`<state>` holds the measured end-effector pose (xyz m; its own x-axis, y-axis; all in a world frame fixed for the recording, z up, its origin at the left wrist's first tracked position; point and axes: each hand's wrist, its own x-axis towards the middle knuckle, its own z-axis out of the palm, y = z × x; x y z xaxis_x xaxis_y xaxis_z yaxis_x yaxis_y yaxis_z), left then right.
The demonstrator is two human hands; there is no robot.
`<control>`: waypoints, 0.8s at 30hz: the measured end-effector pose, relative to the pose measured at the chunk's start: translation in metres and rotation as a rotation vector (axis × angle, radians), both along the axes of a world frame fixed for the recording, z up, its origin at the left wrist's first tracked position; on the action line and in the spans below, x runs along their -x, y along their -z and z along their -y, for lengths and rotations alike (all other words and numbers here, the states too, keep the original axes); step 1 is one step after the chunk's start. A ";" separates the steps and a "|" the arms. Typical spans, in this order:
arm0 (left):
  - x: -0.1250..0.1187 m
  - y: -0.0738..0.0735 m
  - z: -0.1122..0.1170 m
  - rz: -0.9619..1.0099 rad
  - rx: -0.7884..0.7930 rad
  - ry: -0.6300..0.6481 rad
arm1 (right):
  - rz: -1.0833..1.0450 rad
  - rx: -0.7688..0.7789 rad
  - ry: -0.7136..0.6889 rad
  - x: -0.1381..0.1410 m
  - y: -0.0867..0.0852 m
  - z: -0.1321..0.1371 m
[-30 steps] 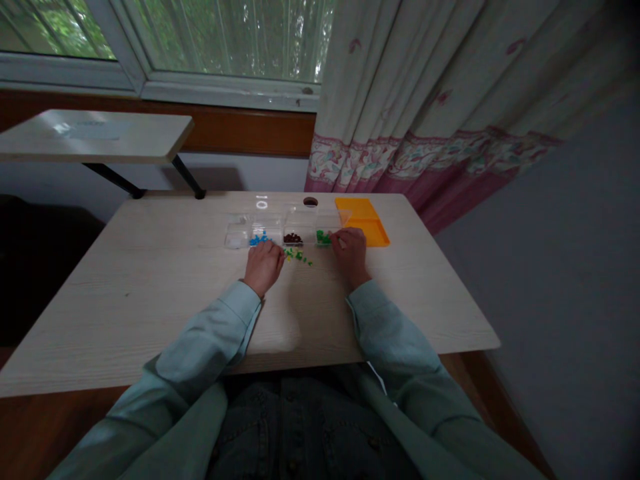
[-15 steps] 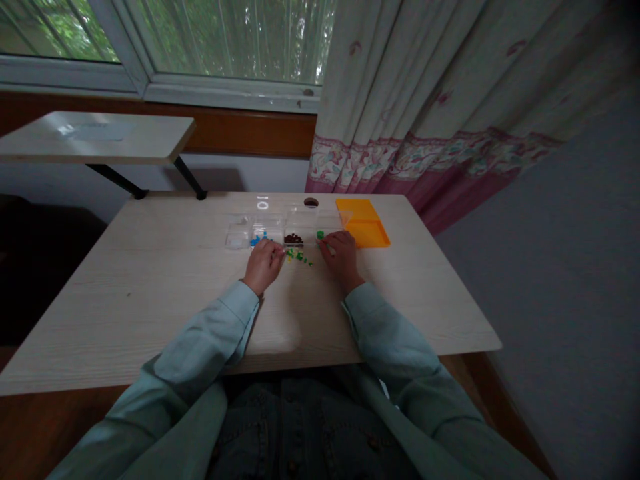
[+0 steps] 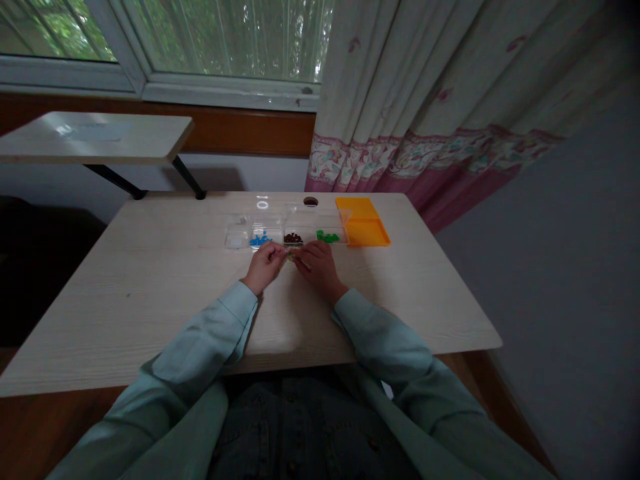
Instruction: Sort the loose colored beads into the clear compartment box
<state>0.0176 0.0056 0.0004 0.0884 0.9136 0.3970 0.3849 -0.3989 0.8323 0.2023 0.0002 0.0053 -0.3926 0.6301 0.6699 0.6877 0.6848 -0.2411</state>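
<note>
A clear plastic box (image 3: 240, 235) with several compartments lies near the far middle of the wooden table (image 3: 150, 280). One compartment holds blue beads (image 3: 259, 239), another brown beads (image 3: 293, 237), a third green beads (image 3: 327, 236). My left hand (image 3: 263, 265) rests just in front of the box, fingers curled in a pinch. My right hand (image 3: 317, 265) sits beside it, fingers bent over the spot where small loose beads lay, and hides them. The two hands' fingertips nearly meet. What either pinch holds is too small to see.
An orange lid (image 3: 363, 222) lies right of the box. A round hole (image 3: 311, 201) is in the table's far edge. A second small table (image 3: 95, 137) stands at the back left under the window. A curtain (image 3: 425, 100) hangs at the right.
My right hand has moved left from the green compartment to the loose beads in front of the box, next to my left hand. The green beads now show uncovered.
</note>
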 end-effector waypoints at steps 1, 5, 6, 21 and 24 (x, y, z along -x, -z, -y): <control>0.000 0.000 0.000 0.001 0.007 0.007 | -0.007 -0.007 -0.001 0.000 0.000 0.000; -0.001 -0.002 0.002 -0.008 0.013 0.046 | -0.014 0.002 0.023 0.000 -0.001 0.001; -0.001 -0.003 0.002 -0.013 0.011 0.052 | -0.008 0.014 0.030 0.000 -0.002 0.002; 0.000 -0.003 0.003 -0.137 -0.025 0.056 | 0.056 0.102 0.062 0.000 -0.003 0.007; -0.001 -0.005 0.004 -0.165 -0.051 0.070 | 0.051 0.094 0.048 -0.001 -0.006 0.006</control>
<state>0.0184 0.0012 0.0052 0.2189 0.8818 0.4177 0.4842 -0.4698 0.7381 0.2031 -0.0058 0.0116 -0.3925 0.7084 0.5867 0.7323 0.6266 -0.2666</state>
